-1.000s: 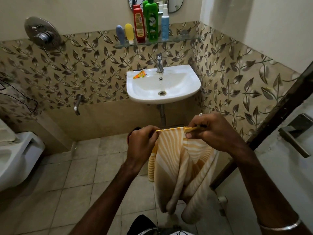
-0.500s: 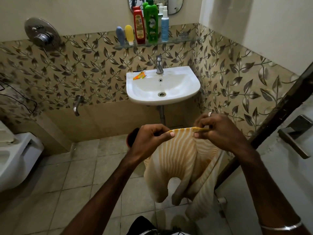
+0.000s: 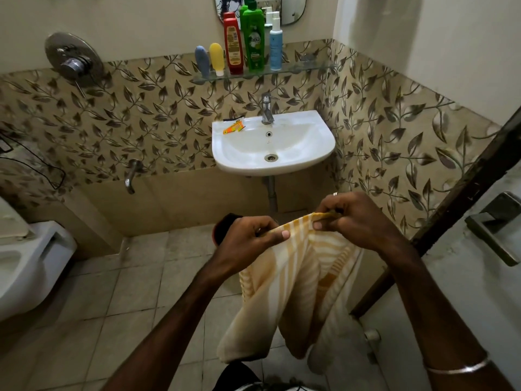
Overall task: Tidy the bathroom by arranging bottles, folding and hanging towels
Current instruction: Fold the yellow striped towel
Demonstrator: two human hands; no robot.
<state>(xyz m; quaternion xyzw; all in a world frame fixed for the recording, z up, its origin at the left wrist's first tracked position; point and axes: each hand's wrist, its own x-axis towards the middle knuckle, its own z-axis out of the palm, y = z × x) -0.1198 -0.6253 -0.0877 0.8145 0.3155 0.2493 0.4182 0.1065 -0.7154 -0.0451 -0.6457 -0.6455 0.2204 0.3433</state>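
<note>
Two hands, left hand (image 3: 248, 235) and right hand (image 3: 355, 218), each pinched the striped towel (image 3: 293, 280) top edge; corners wanted matching before folding.

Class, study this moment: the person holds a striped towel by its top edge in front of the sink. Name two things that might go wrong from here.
1. Both the left hand and right hand only pinch the towel at its edge; a slipped grip may drop it onto the floor tiles.
2. The towel hangs bunched and uneven, so a fold may turn out crooked.
</note>
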